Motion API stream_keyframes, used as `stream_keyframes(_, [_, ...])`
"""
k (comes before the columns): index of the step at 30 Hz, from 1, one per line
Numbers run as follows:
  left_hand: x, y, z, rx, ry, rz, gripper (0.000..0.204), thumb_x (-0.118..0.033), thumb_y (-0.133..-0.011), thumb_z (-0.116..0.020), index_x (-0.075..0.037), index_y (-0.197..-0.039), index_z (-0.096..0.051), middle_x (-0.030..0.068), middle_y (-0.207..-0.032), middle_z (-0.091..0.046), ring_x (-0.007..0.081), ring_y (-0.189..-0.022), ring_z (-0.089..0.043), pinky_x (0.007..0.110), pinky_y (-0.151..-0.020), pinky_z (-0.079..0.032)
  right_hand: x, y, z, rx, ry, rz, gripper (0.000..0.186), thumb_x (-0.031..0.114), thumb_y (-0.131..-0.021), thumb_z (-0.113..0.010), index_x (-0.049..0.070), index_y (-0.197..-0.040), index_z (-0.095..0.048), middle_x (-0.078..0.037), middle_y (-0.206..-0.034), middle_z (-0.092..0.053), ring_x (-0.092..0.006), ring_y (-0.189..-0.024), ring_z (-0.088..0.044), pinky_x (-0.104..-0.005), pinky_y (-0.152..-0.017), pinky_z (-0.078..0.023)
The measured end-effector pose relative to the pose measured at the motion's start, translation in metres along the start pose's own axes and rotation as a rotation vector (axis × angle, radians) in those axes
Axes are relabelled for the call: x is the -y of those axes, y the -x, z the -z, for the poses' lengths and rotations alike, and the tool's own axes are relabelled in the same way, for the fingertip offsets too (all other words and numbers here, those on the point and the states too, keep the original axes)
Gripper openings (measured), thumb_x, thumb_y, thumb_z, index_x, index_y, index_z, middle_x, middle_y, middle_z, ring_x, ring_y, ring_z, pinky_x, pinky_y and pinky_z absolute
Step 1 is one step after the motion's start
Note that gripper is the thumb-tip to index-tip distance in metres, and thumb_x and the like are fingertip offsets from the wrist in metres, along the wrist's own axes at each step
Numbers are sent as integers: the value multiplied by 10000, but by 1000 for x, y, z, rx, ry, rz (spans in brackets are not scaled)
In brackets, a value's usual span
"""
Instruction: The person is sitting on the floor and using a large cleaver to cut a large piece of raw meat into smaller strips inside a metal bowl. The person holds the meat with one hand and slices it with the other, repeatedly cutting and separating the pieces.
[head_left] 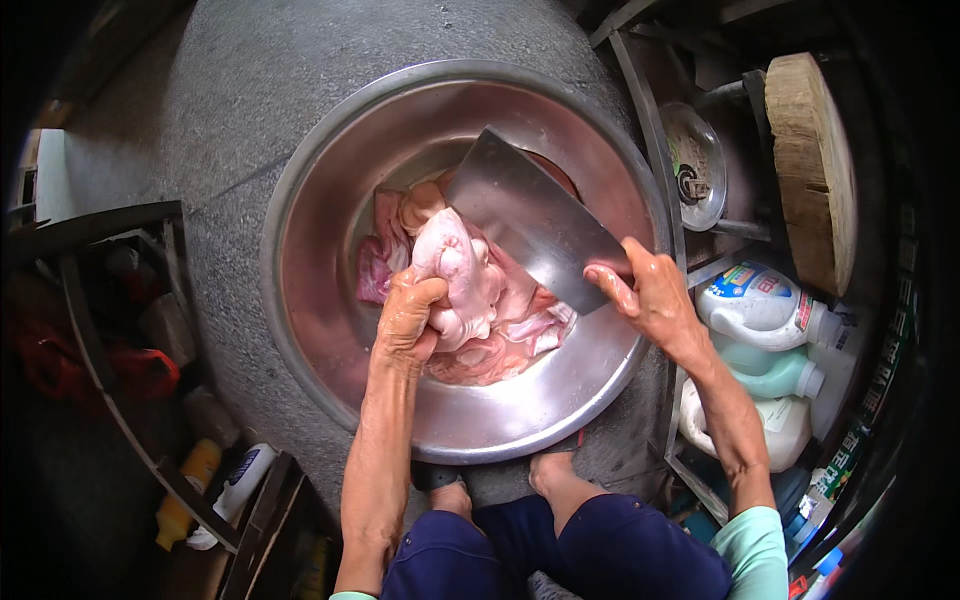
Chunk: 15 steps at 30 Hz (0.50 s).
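Note:
A wide steel basin [305,240] holds a heap of pink, wet raw meat or offal [480,355] at the centre of the head view. My left hand [405,315] is closed on a pale, lumpy piece of it [450,265], lifted at the heap's left side. My right hand [645,300] grips a broad rectangular cleaver [525,215] at its right end, thumb against the metal; its handle is hidden. The blade slants over the upper right of the heap, its far left part beside or against the piece in my left hand.
Right of the basin are a wooden block [805,170], a metal lid or dish [705,145] and several plastic jugs [750,310]. At left, a dark rack [90,340] holds a red bag [140,370] and bottles [185,480]. My feet stand at the basin's near edge.

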<state>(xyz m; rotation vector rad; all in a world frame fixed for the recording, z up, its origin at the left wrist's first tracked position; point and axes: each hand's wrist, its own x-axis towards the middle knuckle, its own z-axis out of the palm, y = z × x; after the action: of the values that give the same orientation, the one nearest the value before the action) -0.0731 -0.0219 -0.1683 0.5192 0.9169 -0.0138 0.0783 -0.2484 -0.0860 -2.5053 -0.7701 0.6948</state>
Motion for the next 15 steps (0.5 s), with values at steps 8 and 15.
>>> stream_keyframes(8, [3,12,12,42,54,-48,238,69,-749,-530,-25,-911,-676,-5,-772,-626,82,-630,-585,217,-556,-453,32,15,3,107,-31,-31,309,246,-919,-739,-16,-914,-575,-216,-760,-695,-389,-711,-699,-410,-595,-525])
stream_keyframes(15, [-15,25,1,50,190,-10,306,-14,-790,-604,5,-1088,-673,44,-991,-681,129,-887,-645,284,-766,-528,12,27,-8,65,-70,-157,316,257,-926,-730,-22,-929,-583,-208,-766,-704,-370,-692,-705,-396,-604,-526])
